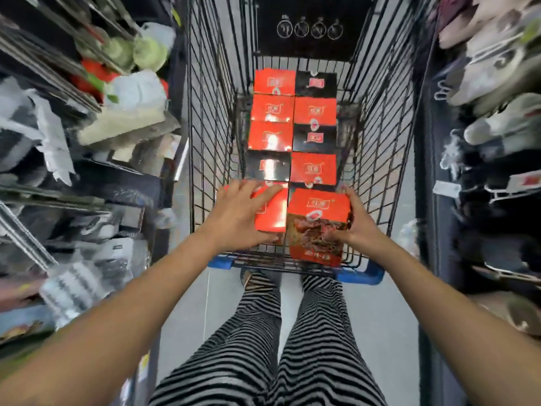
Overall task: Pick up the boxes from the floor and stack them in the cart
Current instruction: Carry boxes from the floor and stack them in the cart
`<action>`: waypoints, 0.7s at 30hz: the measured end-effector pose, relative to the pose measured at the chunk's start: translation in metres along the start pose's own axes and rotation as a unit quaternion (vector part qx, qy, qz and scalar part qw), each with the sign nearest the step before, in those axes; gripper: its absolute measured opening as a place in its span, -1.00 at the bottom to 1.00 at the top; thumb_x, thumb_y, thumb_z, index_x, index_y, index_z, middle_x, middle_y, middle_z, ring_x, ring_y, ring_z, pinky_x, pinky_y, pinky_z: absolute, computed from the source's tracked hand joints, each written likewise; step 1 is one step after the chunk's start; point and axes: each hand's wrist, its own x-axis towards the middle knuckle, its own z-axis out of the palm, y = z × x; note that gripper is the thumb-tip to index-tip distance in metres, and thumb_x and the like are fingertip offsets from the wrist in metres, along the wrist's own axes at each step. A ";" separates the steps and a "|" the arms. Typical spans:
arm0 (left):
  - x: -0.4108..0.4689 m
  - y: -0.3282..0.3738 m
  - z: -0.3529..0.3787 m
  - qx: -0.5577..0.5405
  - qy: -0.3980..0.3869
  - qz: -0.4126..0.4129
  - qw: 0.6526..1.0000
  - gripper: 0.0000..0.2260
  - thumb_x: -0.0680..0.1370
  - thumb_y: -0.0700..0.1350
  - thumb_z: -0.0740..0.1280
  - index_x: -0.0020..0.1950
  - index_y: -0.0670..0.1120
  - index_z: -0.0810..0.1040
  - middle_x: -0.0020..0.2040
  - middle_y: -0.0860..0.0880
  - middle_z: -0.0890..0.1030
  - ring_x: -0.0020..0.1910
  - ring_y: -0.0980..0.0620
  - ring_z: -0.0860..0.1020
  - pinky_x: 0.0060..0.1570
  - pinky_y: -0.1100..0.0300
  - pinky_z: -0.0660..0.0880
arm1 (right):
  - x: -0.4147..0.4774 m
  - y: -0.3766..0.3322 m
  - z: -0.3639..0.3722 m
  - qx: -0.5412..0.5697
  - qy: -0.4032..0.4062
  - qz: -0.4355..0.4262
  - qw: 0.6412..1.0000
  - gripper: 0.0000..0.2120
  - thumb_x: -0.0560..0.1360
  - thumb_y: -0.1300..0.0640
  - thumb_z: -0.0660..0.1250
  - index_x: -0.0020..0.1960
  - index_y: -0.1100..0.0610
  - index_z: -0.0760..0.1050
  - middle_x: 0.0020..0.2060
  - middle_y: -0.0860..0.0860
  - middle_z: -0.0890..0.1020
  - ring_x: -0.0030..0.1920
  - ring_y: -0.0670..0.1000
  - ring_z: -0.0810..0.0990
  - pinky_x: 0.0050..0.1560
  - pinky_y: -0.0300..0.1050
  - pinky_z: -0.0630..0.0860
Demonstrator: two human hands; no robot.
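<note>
A black wire cart [377,159] stands in front of me with several red and black boxes laid in two rows on its floor. At the near end, my left hand [238,212] grips a red box [270,212], fingers spread over its top and thumb under its near edge. My right hand [355,224] grips another red box [317,224] from its right side; this one sits higher and tilts toward me, showing its printed front. The two held boxes touch side by side. A red box [313,168] lies just beyond them.
Crowded shelves [87,127] of packaged goods press in on the left, and racks of shoes [497,83] on the right. The cart's blue handle [363,273] is near my striped legs. A grey floor [389,332] strip runs along the narrow aisle.
</note>
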 end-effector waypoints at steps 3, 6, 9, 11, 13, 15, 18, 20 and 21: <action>0.005 -0.001 -0.003 0.019 0.000 0.024 1.000 -0.14 0.23 0.45 0.22 0.47 0.12 0.23 0.23 -0.13 0.46 0.17 -0.18 0.39 0.08 -0.16 0.41 | 0.007 -0.001 -0.005 -0.030 -0.015 0.012 0.999 -0.08 0.28 0.31 0.58 0.44 0.01 0.11 0.18 0.04 0.51 0.21 0.06 0.52 0.21 -0.09 0.44; 0.000 -0.002 0.001 0.037 0.004 0.049 0.998 -0.14 0.23 0.46 0.20 0.46 0.10 0.26 0.22 -0.11 0.46 0.14 -0.17 0.40 0.04 -0.14 0.42 | 0.007 0.002 0.000 -0.175 -0.043 -0.032 0.983 -0.09 0.20 0.10 0.65 0.38 0.00 0.18 0.19 0.04 0.43 0.17 -0.01 0.45 0.20 -0.14 0.40; -0.006 0.002 0.005 0.036 0.010 0.059 0.998 -0.15 0.23 0.46 0.26 0.44 0.11 0.27 0.20 -0.08 0.46 0.12 -0.14 0.40 0.04 -0.12 0.42 | 0.007 0.015 0.013 -0.229 -0.021 -0.052 0.972 -0.03 0.19 0.08 0.66 0.44 0.03 0.18 0.25 0.08 0.37 0.22 -0.02 0.35 0.26 -0.10 0.34; -0.009 0.005 0.007 0.041 0.026 0.074 0.996 -0.16 0.22 0.42 0.36 0.42 0.11 0.27 0.15 -0.08 0.47 0.09 -0.15 0.42 0.02 -0.11 0.40 | 0.007 0.026 0.019 -0.205 0.001 -0.038 0.978 -0.02 0.18 0.13 0.66 0.44 -0.01 0.18 0.27 0.07 0.36 0.26 0.02 0.38 0.28 -0.06 0.36; -0.010 0.006 0.009 0.041 0.036 0.077 0.996 -0.15 0.20 0.39 0.42 0.41 0.11 0.27 0.13 -0.09 0.48 0.08 -0.17 0.44 0.01 -0.12 0.40 | 0.006 0.031 0.020 -0.173 0.015 -0.021 0.985 -0.05 0.19 0.18 0.65 0.40 -0.12 0.18 0.27 0.03 0.37 0.23 0.05 0.43 0.23 -0.05 0.41; -0.011 0.007 0.007 0.039 0.038 0.075 0.996 -0.15 0.20 0.38 0.42 0.40 0.12 0.26 0.13 -0.09 0.49 0.08 -0.17 0.44 0.02 -0.13 0.41 | 0.006 0.031 0.021 -0.158 0.015 -0.012 0.987 -0.07 0.20 0.21 0.64 0.33 -0.25 0.16 0.25 0.02 0.41 0.17 0.04 0.47 0.13 -0.11 0.41; -0.016 0.011 0.004 0.047 0.044 0.079 0.995 -0.18 0.22 0.41 0.32 0.40 0.13 0.26 0.13 -0.07 0.49 0.07 -0.15 0.43 -0.01 -0.14 0.42 | 0.008 0.033 0.021 -0.146 0.011 -0.010 0.989 -0.06 0.20 0.22 0.63 0.27 -0.34 0.13 0.24 0.03 0.43 0.15 0.04 0.50 0.09 -0.14 0.40; -0.019 0.011 0.005 0.048 0.046 0.072 0.995 -0.20 0.24 0.42 0.25 0.40 0.12 0.27 0.13 -0.07 0.49 0.07 -0.15 0.44 -0.01 -0.14 0.42 | 0.006 0.031 0.022 -0.137 0.013 -0.010 0.990 -0.07 0.20 0.22 0.63 0.23 -0.37 0.13 0.23 0.02 0.45 0.14 0.03 0.51 0.07 -0.15 0.41; -0.019 0.009 0.007 0.043 0.042 0.065 0.996 -0.20 0.24 0.42 0.27 0.41 0.11 0.28 0.13 -0.07 0.49 0.08 -0.15 0.44 0.00 -0.14 0.42 | 0.005 0.031 0.023 -0.131 0.014 -0.006 0.991 -0.08 0.21 0.23 0.63 0.22 -0.37 0.14 0.21 0.01 0.46 0.13 0.02 0.52 0.05 -0.15 0.42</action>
